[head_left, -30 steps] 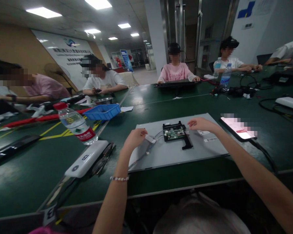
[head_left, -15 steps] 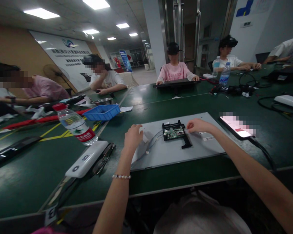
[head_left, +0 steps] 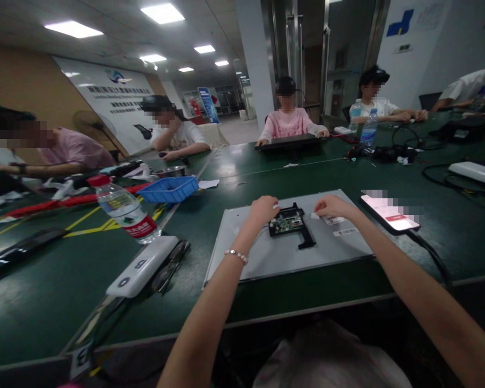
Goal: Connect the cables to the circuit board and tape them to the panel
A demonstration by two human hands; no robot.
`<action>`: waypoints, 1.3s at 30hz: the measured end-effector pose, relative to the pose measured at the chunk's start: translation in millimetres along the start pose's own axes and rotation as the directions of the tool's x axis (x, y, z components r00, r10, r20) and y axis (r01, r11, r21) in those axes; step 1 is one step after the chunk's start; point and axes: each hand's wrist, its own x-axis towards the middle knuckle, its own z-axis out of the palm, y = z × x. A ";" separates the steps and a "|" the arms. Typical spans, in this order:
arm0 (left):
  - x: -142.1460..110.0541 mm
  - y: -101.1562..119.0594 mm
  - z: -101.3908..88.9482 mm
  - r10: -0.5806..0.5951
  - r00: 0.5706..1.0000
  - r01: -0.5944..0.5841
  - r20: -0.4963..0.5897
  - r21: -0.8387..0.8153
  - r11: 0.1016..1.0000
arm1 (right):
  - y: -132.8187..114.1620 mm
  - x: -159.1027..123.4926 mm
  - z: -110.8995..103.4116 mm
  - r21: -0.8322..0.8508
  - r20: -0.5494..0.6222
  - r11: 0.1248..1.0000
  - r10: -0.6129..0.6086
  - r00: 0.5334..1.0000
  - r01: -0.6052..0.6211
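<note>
A flat grey panel (head_left: 242,264) lies on the green table in front of me. On its middle sits a black plastic frame (head_left: 306,237) around a green circuit board (head_left: 286,222). My left hand (head_left: 263,211) is at the frame's upper left corner, fingers bent and closed; what they hold is hidden. Thin cables (head_left: 262,230) run below that hand toward the board. My right hand (head_left: 334,207) is just right of the frame, over the panel, its fingertips pinching a small white piece (head_left: 315,216). White labels (head_left: 345,230) are stuck on the panel beneath it.
A lit phone (head_left: 390,214) with a cable lies right of the panel. To the left are a white power bank (head_left: 143,267), glasses (head_left: 170,267), a water bottle (head_left: 125,210) and a blue basket (head_left: 170,189). Across the table, a person in pink (head_left: 291,123) handles a dark panel (head_left: 293,143).
My left hand has moved right, from the panel's left edge to the frame's upper left corner. My right hand has shifted slightly right, away from the frame, with the small white piece.
</note>
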 end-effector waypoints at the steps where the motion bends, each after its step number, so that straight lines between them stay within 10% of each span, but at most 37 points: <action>1: 5.2 1.7 3.4 -0.010 1.000 0.010 0.013 -0.007 1.000 | 0.8 0.7 0.7 -0.001 -0.002 1.000 0.002 1.000 -0.002; 18: 14.6 -2.3 6.9 -0.062 0.998 0.062 0.004 -0.030 0.998 | -5.2 -2.0 -3.4 0.010 0.025 1.000 0.014 1.000 -0.014; 39: 28.8 41.9 19.0 0.058 0.998 -0.056 -0.014 0.110 0.992 | -6.3 -5.0 -9.2 -0.011 -0.026 1.000 0.026 0.999 -0.026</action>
